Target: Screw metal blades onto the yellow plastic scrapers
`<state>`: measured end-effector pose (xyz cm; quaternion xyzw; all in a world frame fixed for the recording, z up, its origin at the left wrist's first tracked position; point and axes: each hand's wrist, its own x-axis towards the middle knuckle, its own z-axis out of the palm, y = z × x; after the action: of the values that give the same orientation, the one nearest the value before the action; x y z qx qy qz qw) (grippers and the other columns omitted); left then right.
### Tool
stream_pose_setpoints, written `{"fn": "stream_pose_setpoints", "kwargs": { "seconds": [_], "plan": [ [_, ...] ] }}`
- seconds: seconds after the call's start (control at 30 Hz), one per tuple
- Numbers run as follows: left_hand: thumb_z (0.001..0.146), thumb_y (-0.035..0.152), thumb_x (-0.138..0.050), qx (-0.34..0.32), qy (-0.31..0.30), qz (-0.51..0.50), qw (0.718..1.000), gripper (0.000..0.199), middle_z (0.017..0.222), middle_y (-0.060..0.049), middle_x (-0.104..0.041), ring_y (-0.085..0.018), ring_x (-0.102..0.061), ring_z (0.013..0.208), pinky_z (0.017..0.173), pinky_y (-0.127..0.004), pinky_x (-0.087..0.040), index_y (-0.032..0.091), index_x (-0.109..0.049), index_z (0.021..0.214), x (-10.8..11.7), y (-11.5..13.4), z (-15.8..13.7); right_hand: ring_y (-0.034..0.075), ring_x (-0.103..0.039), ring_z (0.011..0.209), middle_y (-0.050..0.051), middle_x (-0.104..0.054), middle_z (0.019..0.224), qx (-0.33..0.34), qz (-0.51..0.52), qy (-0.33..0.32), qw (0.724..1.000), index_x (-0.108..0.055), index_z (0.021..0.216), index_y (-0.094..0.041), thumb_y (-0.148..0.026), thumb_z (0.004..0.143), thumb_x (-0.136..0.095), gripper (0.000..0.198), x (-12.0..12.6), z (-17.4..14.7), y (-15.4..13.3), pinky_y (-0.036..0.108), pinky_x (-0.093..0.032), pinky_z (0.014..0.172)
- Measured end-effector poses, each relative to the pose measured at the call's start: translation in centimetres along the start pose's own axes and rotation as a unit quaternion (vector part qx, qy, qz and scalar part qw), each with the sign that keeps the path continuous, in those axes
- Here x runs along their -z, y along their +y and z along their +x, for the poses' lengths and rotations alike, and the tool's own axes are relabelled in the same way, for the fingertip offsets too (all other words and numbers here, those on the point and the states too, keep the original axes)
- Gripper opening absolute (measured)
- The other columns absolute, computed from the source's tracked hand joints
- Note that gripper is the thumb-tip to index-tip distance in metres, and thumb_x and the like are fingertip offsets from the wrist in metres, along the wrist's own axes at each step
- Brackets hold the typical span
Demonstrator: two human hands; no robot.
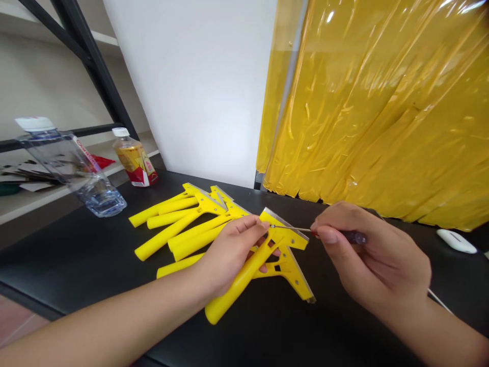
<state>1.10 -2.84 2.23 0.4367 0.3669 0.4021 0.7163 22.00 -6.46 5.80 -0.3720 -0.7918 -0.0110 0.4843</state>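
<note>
My left hand [242, 247] grips a yellow scraper [237, 285] near its head, fingers wrapped behind the plastic. A metal blade edge runs along the top of that head. Between the fingers of my right hand [378, 250] is a screwdriver [294, 229] with a thin shaft and a dark handle. Its tip meets a small screw at the left part of the scraper's head, close to my left thumb. A second yellow scraper [292, 272] lies on the black table underneath the held one. Several more scrapers [179, 224] are piled to the left, handles toward me.
On the black table [95, 275], a clear bottle [69, 163] and a smaller drink bottle [135, 158] stand at the left. A white case [456, 240] lies at the right. Behind are a white panel [202, 92] and a yellow plastic sheet [374, 102].
</note>
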Motion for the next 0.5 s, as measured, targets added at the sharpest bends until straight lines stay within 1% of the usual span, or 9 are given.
{"fn": "stream_pose_setpoints", "kwargs": {
  "seconds": [0.1,0.17,0.27,0.37,0.43,0.5],
  "plan": [
    [0.094,0.037,-0.068,0.001,-0.012,0.006,1.0,0.018,0.087,-0.008,-0.073,-0.022,-0.074,0.084,0.053,-0.021,-0.055,0.019,-0.067,0.091,-0.02,0.03,-0.01,0.015,-0.061,0.07,0.001,-0.066,0.081,0.009,0.011,-0.009,1.0,-0.065,0.1,-0.025,-0.019,0.099,-0.065,0.006,-0.09,0.15,-0.03,0.032,-0.049,0.063],
    [0.096,0.036,-0.065,0.001,-0.02,0.01,1.0,0.017,0.086,-0.008,-0.073,-0.021,-0.073,0.083,0.054,-0.021,-0.055,0.019,-0.067,0.091,0.0,-0.01,0.02,0.015,-0.061,0.07,0.001,-0.067,0.081,0.027,0.021,-0.019,0.999,-0.064,0.101,-0.025,-0.016,0.098,-0.065,0.01,-0.12,0.29,-0.18,0.033,-0.049,0.064],
    [0.097,0.036,-0.064,-0.002,-0.024,0.017,1.0,0.019,0.082,-0.007,-0.072,-0.018,-0.071,0.075,0.054,-0.021,-0.055,0.018,-0.068,0.09,0.0,-0.15,0.05,0.017,-0.061,0.07,0.002,-0.068,0.082,0.059,0.022,-0.042,0.997,-0.062,0.103,-0.026,-0.013,0.097,-0.064,0.014,-0.06,0.46,-0.49,0.034,-0.05,0.065],
    [0.097,0.036,-0.065,-0.012,-0.026,0.028,0.999,0.021,0.079,-0.004,-0.07,-0.014,-0.065,0.066,0.054,-0.021,-0.055,0.018,-0.07,0.089,0.0,-0.24,0.08,0.017,-0.06,0.066,0.001,-0.068,0.079,0.092,-0.031,-0.06,0.993,-0.059,0.103,-0.026,-0.014,0.098,-0.064,0.013,0.04,0.54,-0.7,0.034,-0.049,0.062],
    [0.096,0.038,-0.068,-0.013,-0.026,0.035,0.999,0.021,0.081,-0.004,-0.069,-0.014,-0.066,0.069,0.057,-0.023,-0.058,0.018,-0.072,0.091,0.07,-0.25,0.14,0.018,-0.06,0.067,0.002,-0.069,0.081,0.124,-0.091,-0.065,0.986,-0.058,0.104,-0.025,-0.015,0.098,-0.064,0.013,0.06,0.59,-0.79,0.035,-0.048,0.065],
    [0.094,0.04,-0.07,-0.004,-0.02,0.043,0.999,0.022,0.085,-0.004,-0.07,-0.017,-0.069,0.076,0.062,-0.025,-0.061,0.018,-0.073,0.095,0.2,-0.23,0.27,0.021,-0.063,0.075,0.005,-0.071,0.086,0.141,-0.147,-0.07,0.976,-0.056,0.107,-0.023,-0.018,0.098,-0.062,0.012,0.07,0.69,-0.92,0.038,-0.049,0.07]
  ]
}}
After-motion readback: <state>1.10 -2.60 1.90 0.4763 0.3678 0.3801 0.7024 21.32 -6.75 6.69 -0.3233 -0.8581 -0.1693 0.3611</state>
